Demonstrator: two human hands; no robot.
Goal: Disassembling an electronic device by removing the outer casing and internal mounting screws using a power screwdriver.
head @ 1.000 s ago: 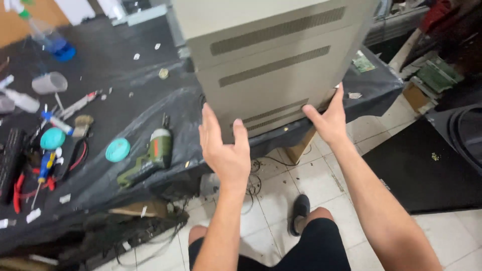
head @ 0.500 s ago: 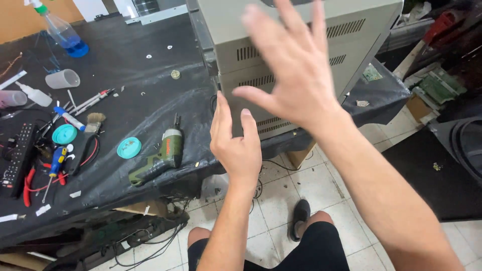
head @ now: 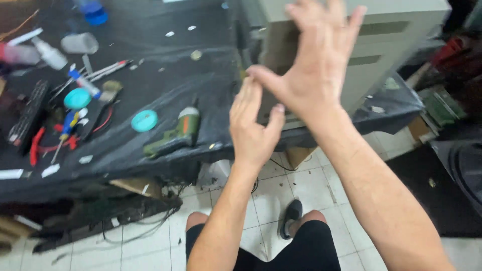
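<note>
Since half a second ago the right hand has swung further left and closer to the camera, so that it now covers much of the front of the beige metal case; a second ago it lay against the case's lower right corner. The left hand has stayed low by the case's near left corner, though it has turned a little, thumb up.

The right hand's fingers are spread wide and hold nothing (motion blur softens their edges). The left hand's fingers are straight and close together, also holding nothing; whether they touch the case cannot be told, since the right hand's thumb crosses in front of them.

The case stands on the right end of the worktop, which is draped in a black cloth, and its vented front faces the person.

Left of the left hand, near the worktop's front edge, lies a green cordless screwdriver, and just beside that a round teal lid. Further left are a second teal lid, red-handled pliers, a black keyboard-like strip, a clear plastic cup on its side and a blue bottle cap at the far edge.

Below, the person's knees and one black shoe show over a white tiled floor.
</note>
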